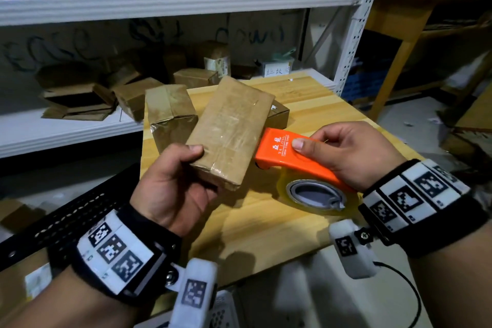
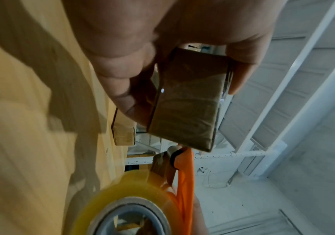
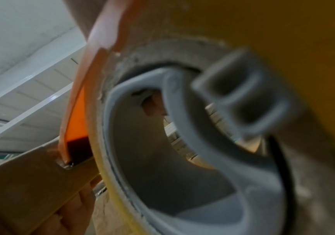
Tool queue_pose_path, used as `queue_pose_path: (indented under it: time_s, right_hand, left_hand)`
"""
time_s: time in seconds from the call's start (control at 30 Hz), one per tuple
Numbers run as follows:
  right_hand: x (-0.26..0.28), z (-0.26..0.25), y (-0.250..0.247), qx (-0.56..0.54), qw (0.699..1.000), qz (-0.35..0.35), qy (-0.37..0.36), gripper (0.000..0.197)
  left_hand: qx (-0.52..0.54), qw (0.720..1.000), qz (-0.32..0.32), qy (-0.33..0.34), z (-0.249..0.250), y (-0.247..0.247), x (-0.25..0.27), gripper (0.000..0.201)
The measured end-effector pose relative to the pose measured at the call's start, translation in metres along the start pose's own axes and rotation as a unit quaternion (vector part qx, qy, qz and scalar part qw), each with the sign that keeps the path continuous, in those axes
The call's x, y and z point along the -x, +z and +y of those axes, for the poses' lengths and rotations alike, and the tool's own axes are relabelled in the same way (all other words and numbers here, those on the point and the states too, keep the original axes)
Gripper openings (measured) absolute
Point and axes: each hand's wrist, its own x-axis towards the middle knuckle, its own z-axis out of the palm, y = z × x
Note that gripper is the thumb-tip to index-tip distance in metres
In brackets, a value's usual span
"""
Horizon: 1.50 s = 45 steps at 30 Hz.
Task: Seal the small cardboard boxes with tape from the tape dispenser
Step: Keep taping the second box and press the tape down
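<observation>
My left hand (image 1: 183,173) grips the near end of a small flat cardboard box (image 1: 231,128), thumb on top, holding it tilted above the wooden table (image 1: 314,104). Clear tape shines over the box's top and near end (image 2: 184,103). My right hand (image 1: 343,152) holds the orange tape dispenser (image 1: 287,153) with its yellowish clear tape roll (image 1: 316,194). The dispenser's front end touches the right side of the box (image 3: 21,178). Two more small boxes stand on the table behind: one taped and upright (image 1: 170,114), one partly hidden (image 1: 279,114).
White metal shelving (image 1: 159,2) runs behind and left of the table, with several cardboard boxes and flattened cartons (image 1: 77,104). A wooden table frame (image 1: 394,42) stands at the right. A black perforated panel (image 1: 66,221) lies lower left.
</observation>
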Motion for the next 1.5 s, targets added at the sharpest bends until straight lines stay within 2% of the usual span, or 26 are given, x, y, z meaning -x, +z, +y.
queue_pose_path:
  time_s: [0.13, 0.27, 0.37, 0.5, 0.63, 0.77, 0.83, 0.93, 1.07, 1.1, 1.17, 1.23, 1.33, 1.37, 1.47, 1.5]
  right_hand:
    - [0.001, -0.002, -0.003, -0.026, 1.000, -0.003, -0.001, 0.049]
    - [0.002, -0.002, -0.003, -0.024, 1.000, 0.008, -0.009, 0.043]
    - [0.002, -0.001, -0.002, -0.010, 1.000, 0.017, -0.018, 0.047]
    - [0.003, 0.000, -0.001, -0.007, 0.999, 0.019, -0.029, 0.047]
    - [0.002, -0.002, -0.001, -0.040, 0.999, 0.017, -0.030, 0.049]
    - [0.004, -0.006, -0.002, -0.037, 0.998, 0.026, -0.054, 0.047]
    - [0.004, -0.005, -0.001, -0.028, 0.997, 0.036, -0.058, 0.051]
    - [0.004, -0.004, 0.004, -0.020, 0.998, 0.036, -0.054, 0.056]
    - [0.006, -0.007, 0.009, -0.015, 0.997, 0.029, -0.065, 0.055]
    - [0.007, -0.008, 0.009, -0.010, 0.997, 0.029, -0.070, 0.055]
    - [0.007, -0.012, 0.009, -0.004, 0.997, 0.020, -0.073, 0.053]
    - [0.008, -0.015, 0.008, -0.010, 0.997, 0.012, -0.071, 0.048]
    - [0.008, -0.015, 0.007, 0.000, 0.997, 0.014, -0.076, 0.047]
    - [0.008, -0.015, 0.007, 0.005, 0.997, 0.014, -0.075, 0.046]
    - [0.007, -0.013, 0.005, -0.009, 0.998, 0.004, -0.061, 0.044]
    - [0.007, -0.013, 0.005, -0.019, 0.998, 0.001, -0.057, 0.045]
  left_hand:
    - [-0.035, 0.998, 0.035, 0.041, 0.003, -0.002, 0.000, 0.068]
    - [-0.064, 0.995, 0.033, 0.075, 0.004, -0.001, 0.000, 0.064]
    - [-0.084, 0.991, 0.037, 0.095, 0.005, 0.002, 0.002, 0.067]
    - [-0.131, 0.985, 0.066, 0.092, 0.008, 0.005, 0.003, 0.043]
    - [-0.154, 0.983, 0.061, 0.084, 0.008, 0.005, 0.002, 0.047]
    - [-0.191, 0.975, 0.072, 0.084, 0.008, 0.003, -0.001, 0.041]
    - [-0.203, 0.975, 0.052, 0.078, 0.010, 0.000, 0.000, 0.055]
    - [-0.277, 0.957, 0.018, 0.085, 0.007, -0.002, 0.004, 0.103]
    - [-0.358, 0.930, 0.025, 0.083, -0.004, -0.003, 0.002, 0.131]
    - [-0.371, 0.924, 0.029, 0.087, -0.005, -0.003, 0.001, 0.131]
    - [-0.360, 0.927, 0.036, 0.096, -0.006, -0.004, 0.000, 0.112]
    - [-0.311, 0.944, 0.032, 0.100, -0.007, -0.002, 0.000, 0.089]
    - [-0.251, 0.964, 0.031, 0.085, -0.009, 0.002, 0.001, 0.065]
    - [-0.239, 0.967, 0.037, 0.078, -0.010, 0.001, 0.000, 0.063]
    - [-0.210, 0.975, 0.053, 0.057, -0.012, -0.002, -0.002, 0.088]
    - [-0.195, 0.978, 0.056, 0.051, -0.013, -0.002, -0.002, 0.090]
